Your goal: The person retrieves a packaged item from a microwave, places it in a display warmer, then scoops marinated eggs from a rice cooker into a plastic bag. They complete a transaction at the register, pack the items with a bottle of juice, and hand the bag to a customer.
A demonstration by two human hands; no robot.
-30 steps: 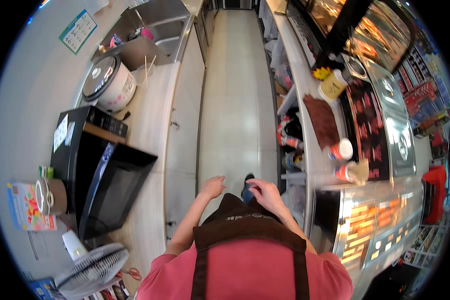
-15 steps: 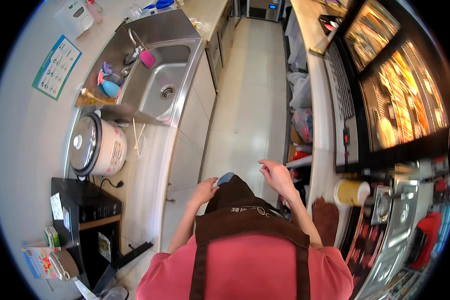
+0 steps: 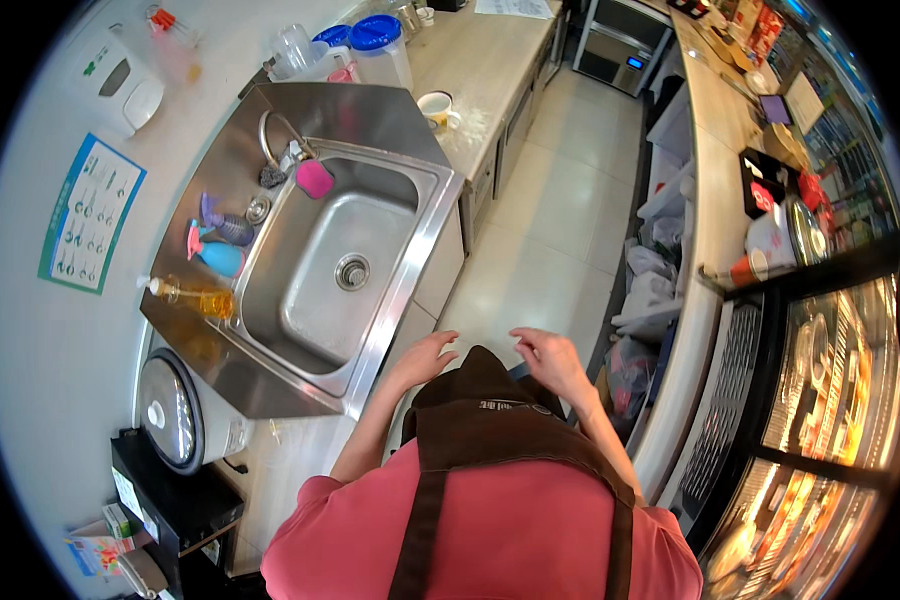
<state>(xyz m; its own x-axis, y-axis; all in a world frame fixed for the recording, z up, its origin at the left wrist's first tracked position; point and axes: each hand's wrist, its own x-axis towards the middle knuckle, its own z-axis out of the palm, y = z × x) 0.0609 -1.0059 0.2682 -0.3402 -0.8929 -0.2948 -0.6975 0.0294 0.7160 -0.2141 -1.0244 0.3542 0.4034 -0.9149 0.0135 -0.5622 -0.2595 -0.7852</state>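
My left hand (image 3: 426,361) hangs in front of the brown apron (image 3: 500,425), its fingers loosely bent and apart, with nothing in it. It is nearest to the front edge of the steel sink (image 3: 305,320). On the other side of the apron, my right hand (image 3: 554,364) is raised over the floor, empty, its fingers slightly curled and apart. Neither hand touches anything around it. In the sink corner stand a blue spray bottle (image 3: 217,257), a purple spray bottle (image 3: 232,228) and a pump bottle of amber liquid (image 3: 198,298). A pink sponge (image 3: 314,179) lies by the tap.
A tiled aisle (image 3: 540,215) runs ahead to an ice machine (image 3: 620,50). Left are a rice cooker (image 3: 172,412), a black appliance (image 3: 175,500), a white cup (image 3: 435,108) and a blue-lidded container (image 3: 380,55). Along the right stand a long counter (image 3: 715,130) and a lit display case (image 3: 820,400).
I have moved forward along the aisle, so the sink and display case are now nearer. My left hand has risen slightly towards the sink edge; both hands stay empty.
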